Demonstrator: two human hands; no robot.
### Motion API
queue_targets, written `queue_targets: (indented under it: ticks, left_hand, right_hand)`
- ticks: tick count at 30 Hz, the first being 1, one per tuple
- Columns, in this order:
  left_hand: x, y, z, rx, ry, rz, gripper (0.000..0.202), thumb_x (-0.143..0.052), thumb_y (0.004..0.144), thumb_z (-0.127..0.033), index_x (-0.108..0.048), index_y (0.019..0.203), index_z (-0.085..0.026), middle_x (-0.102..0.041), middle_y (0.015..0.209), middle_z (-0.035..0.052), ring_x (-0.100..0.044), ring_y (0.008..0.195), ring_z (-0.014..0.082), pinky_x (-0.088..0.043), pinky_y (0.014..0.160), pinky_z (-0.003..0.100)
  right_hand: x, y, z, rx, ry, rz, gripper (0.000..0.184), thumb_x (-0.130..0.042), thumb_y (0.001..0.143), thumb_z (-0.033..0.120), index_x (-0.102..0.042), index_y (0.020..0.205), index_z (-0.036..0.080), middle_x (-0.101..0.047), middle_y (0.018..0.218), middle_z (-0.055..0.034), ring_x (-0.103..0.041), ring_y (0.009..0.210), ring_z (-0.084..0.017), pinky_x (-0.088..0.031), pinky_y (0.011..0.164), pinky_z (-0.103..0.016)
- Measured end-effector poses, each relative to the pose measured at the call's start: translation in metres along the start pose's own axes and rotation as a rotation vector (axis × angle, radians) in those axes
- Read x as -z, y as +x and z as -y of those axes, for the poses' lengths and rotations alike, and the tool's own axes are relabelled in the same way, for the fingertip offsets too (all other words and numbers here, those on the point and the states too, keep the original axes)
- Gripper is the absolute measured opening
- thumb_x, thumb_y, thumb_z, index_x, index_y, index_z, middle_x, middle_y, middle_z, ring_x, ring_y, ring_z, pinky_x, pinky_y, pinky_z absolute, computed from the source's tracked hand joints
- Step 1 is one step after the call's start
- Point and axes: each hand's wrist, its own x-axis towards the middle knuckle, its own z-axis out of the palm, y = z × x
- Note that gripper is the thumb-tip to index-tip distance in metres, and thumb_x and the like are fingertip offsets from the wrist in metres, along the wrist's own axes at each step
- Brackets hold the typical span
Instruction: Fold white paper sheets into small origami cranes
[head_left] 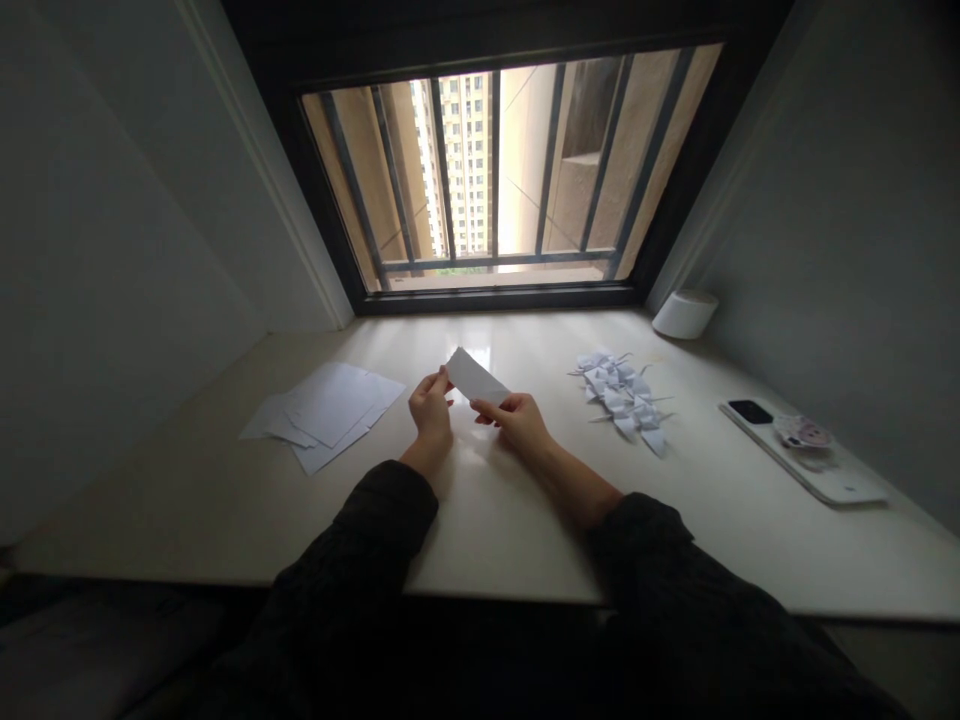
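A folded piece of white paper [478, 378] is held up just above the sill, tilted down to the right. My left hand [430, 402] pinches its left edge between thumb and fingers. At its lower right corner, my right hand [517, 418] grips it with the thumb on the near side. To the left lies a loose stack of white paper sheets [337, 405], overlapping at angles. Right of my hands sits a cluster of several small folded white paper cranes [621, 395] with pointed tips.
The pale windowsill [510, 530] runs up to a dark-framed window [495, 298] with bars outside. A white phone [817, 460] with a round decorated grip lies at the right. Near the right wall stands a white rounded object [684, 314].
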Motion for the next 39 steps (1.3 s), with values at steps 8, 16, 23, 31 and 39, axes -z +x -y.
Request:
queue_targets:
  ticks: [8, 16, 23, 31, 39]
  left_hand:
    - [0.000, 0.000, 0.003, -0.084, 0.031, 0.021, 0.030, -0.057, 0.073, -0.047, -0.057, 0.071, -0.018, -0.062, 0.073, 0.0037, -0.060, 0.072, 0.0178, -0.039, 0.056, 0.025]
    - [0.001, 0.001, 0.005, -0.296, 0.122, -0.014, 0.027, -0.046, 0.082, -0.042, -0.051, 0.066, -0.020, -0.052, 0.064, -0.0003, -0.052, 0.062, 0.0140, -0.038, 0.053, 0.023]
    - [0.002, 0.000, 0.003, -0.415, 0.209, 0.032, 0.032, -0.045, 0.085, -0.044, -0.050, 0.064, -0.021, -0.052, 0.060, -0.0012, -0.051, 0.060, 0.0137, -0.036, 0.056, 0.024]
    - [0.005, 0.007, -0.001, -0.367, 0.232, 0.104, 0.033, -0.053, 0.080, -0.046, -0.059, 0.060, -0.021, -0.058, 0.056, -0.0001, -0.056, 0.058, 0.0154, -0.036, 0.058, 0.026]
    - [0.005, 0.005, -0.001, -0.368, 0.242, 0.096, 0.036, -0.051, 0.080, -0.048, -0.061, 0.061, -0.020, -0.061, 0.058, 0.0014, -0.059, 0.059, 0.0160, -0.038, 0.059, 0.026]
  right_hand:
    - [0.001, 0.000, -0.003, 0.054, -0.007, 0.048, 0.032, -0.074, 0.062, 0.047, -0.070, 0.060, 0.015, -0.070, 0.061, -0.0073, -0.061, 0.056, -0.017, -0.043, 0.057, -0.027]
    - [0.001, -0.002, -0.001, 0.059, 0.020, 0.048, 0.032, -0.075, 0.060, 0.048, -0.071, 0.063, 0.016, -0.070, 0.061, -0.0068, -0.063, 0.058, -0.018, -0.045, 0.059, -0.028]
    - [0.003, -0.005, 0.007, 0.058, 0.002, 0.025, 0.035, -0.074, 0.060, 0.050, -0.070, 0.060, 0.015, -0.069, 0.059, -0.0067, -0.060, 0.056, -0.017, -0.044, 0.058, -0.028]
    - [0.009, -0.003, 0.007, 0.038, 0.013, 0.024, 0.034, -0.073, 0.060, 0.049, -0.071, 0.062, 0.016, -0.068, 0.057, -0.0059, -0.056, 0.052, -0.014, -0.042, 0.056, -0.028]
    - [0.010, -0.001, 0.006, 0.043, 0.010, 0.017, 0.032, -0.073, 0.061, 0.048, -0.070, 0.059, 0.016, -0.068, 0.057, -0.0060, -0.056, 0.052, -0.014, -0.041, 0.056, -0.028]
